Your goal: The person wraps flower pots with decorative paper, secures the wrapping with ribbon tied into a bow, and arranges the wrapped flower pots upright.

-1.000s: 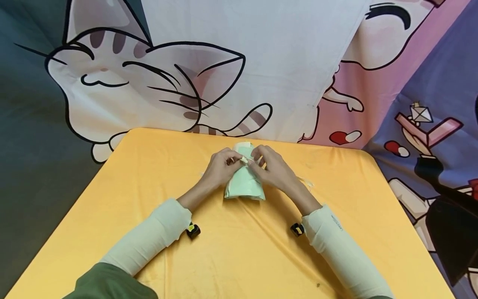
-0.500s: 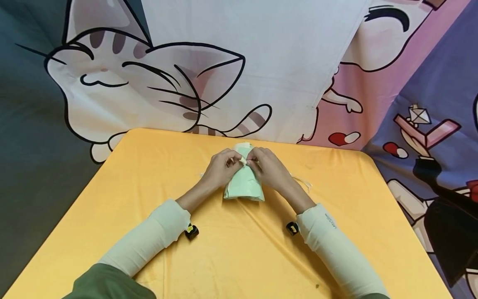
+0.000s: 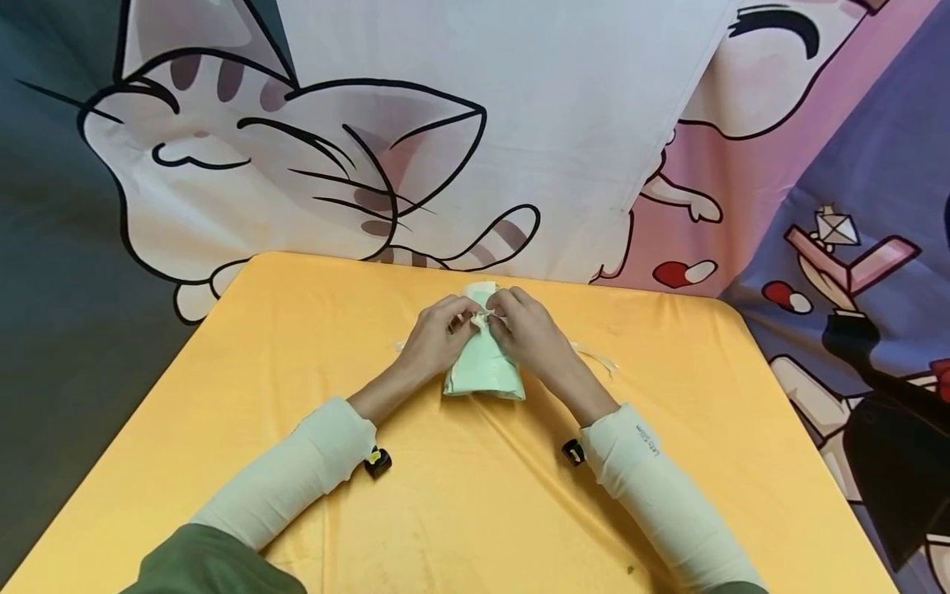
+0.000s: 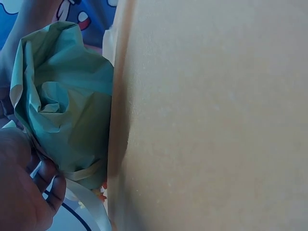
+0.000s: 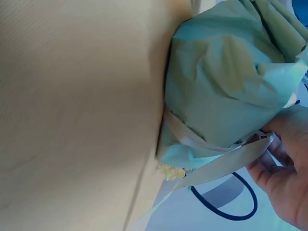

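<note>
A small bouquet wrapped in pale green paper point(image 3: 486, 370) lies on the table, its wider end toward me. A cream ribbon point(image 5: 226, 166) goes round the wrap, gathered in a small knot or loop point(image 3: 480, 318) on top. My left hand point(image 3: 436, 334) pinches the ribbon from the left side of the wrap. From the right, my right hand point(image 3: 536, 330) pinches ribbon close beside the same knot, and a loose tail hangs from its fingers in the right wrist view. Yellow petals point(image 5: 171, 172) peep out past the far end of the paper.
A yellow cloth covers the table point(image 3: 445, 503). Loose ribbon tails point(image 3: 594, 357) extend over it beside the right hand. Behind the far edge hangs a backdrop point(image 3: 579, 124) printed with cartoon cats.
My right hand has moved slightly left, its fingers closing in on the ribbon by the knot. My left hand stays nearly in place, and the bouquet has barely shifted.
</note>
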Demonstrator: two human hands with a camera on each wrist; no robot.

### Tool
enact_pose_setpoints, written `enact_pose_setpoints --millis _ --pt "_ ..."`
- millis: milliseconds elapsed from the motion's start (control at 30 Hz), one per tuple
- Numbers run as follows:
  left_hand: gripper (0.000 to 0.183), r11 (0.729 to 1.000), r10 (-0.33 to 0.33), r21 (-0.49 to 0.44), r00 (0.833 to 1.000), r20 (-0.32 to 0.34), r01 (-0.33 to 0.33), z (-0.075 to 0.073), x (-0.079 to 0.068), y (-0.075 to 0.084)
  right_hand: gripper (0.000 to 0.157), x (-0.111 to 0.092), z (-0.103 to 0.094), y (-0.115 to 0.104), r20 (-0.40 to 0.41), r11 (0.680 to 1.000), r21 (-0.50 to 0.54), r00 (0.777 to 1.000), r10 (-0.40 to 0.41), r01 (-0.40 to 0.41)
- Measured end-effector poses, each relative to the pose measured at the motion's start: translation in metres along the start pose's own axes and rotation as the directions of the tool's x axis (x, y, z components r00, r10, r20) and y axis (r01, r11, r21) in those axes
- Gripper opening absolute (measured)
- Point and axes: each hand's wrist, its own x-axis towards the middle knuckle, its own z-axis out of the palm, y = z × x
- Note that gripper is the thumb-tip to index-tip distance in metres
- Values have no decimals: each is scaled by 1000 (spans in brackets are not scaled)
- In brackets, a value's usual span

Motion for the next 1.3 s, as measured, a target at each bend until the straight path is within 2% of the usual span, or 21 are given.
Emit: enact_pose_setpoints --millis 167,400,533,667,733,800,867,900,967,1000,1133,1200,1300 --pt "17 999 22 25 1000 3 -22 0 -5 -1 14 3 2 -2 13 1000 -5 1000 16 -16" --pt "17 999 46 26 999 -14 -45 -1 -7 -3 11 4 8 -3 65 994 -83 996 -67 72" --pt "16 999 36 26 999 -17 -36 -1 -7 -2 10 3 8 -7 86 987 -153 996 -36 49" --pt "18 999 33 27 999 -12 -33 0 -6 0 15 4 1 -12 133 983 -179 990 53 -28" --pt "19 999 36 27 999 -7 -36 0 -5 0 22 6 -5 -13 172 986 -133 977 125 -102" --pt "18 999 40 26 999 -3 -40 1 -5 0 26 9 -11 -13 213 975 -33 952 222 -220" --pt "17 999 40 24 999 1 -40 0 -5 -1 26 12 -16 -11 241 929 97 914 325 -356" --pt "16 999 39 22 999 2 -39 0 -5 -1 26 14 -18 -9 252 891 170 893 374 -421" --pt "15 999 36 14 999 4 -36 0 -5 -1 24 18 -21 -5 276 790 303 843 462 -532" --pt "14 999 33 9 999 4 -33 0 -5 -1 23 20 -22 -3 294 730 363 815 499 -579" --pt "13 1000 21 -8 1000 5 -21 -1 -5 0 18 29 -24 7 389 540 483 721 573 -689" --pt "12 1000 17 -9 1000 3 -17 -1 -5 -1 18 33 -27 12 434 481 501 689 580 -720" --pt "10 1000 14 -14 1000 -6 -14 -1 -5 -1 19 38 -31 17 481 456 507 679 555 -731"
